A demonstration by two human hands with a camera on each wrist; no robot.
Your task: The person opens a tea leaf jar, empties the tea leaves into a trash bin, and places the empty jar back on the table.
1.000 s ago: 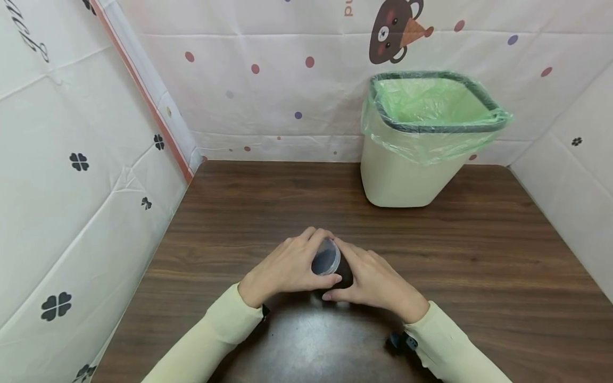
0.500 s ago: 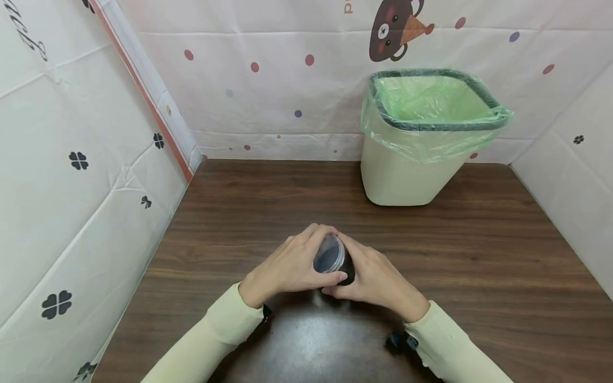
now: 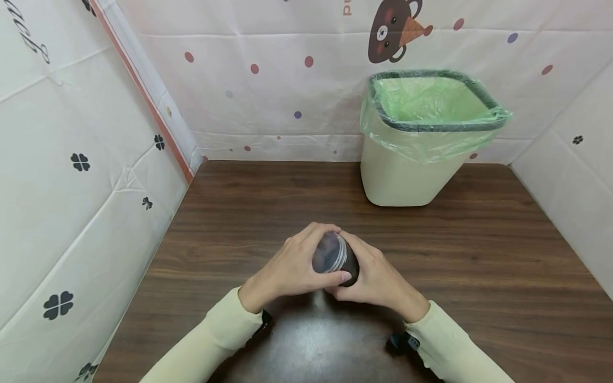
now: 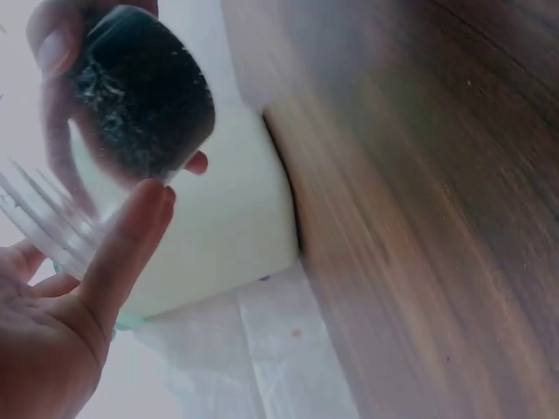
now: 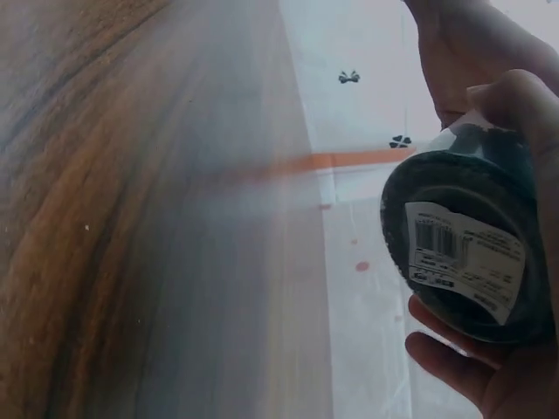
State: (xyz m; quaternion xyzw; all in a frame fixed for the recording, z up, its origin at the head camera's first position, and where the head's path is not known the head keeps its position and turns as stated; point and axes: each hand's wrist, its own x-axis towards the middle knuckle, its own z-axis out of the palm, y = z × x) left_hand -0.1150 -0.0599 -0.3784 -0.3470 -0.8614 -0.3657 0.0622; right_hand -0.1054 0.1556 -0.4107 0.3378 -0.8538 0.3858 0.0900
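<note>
Both hands hold a small round container [image 3: 351, 268] at the middle of the table's near half. It has a clear, ridged end [image 4: 57, 218] and a dark end [image 4: 148, 96]. My left hand [image 3: 297, 263] curls round the clear end, with the thumb reaching along its near side. My right hand [image 3: 375, 274] grips the dark part from the right. In the right wrist view the round dark base [image 5: 463, 249] shows, with a white barcode label [image 5: 465, 262] on it. The container lies tilted, its clear end facing up and left. The fingers hide part of it.
A cream bin [image 3: 407, 175] with a green bag liner [image 3: 431, 143] stands at the back right of the brown wooden table [image 3: 230, 213]. Patterned white sheets [image 3: 215, 96] hang along the back and both sides.
The container has tilted a little more and shifted slightly right and away, showing more of its ridged rim and dark side. Both hands keep their hold and have moved slightly with it.
</note>
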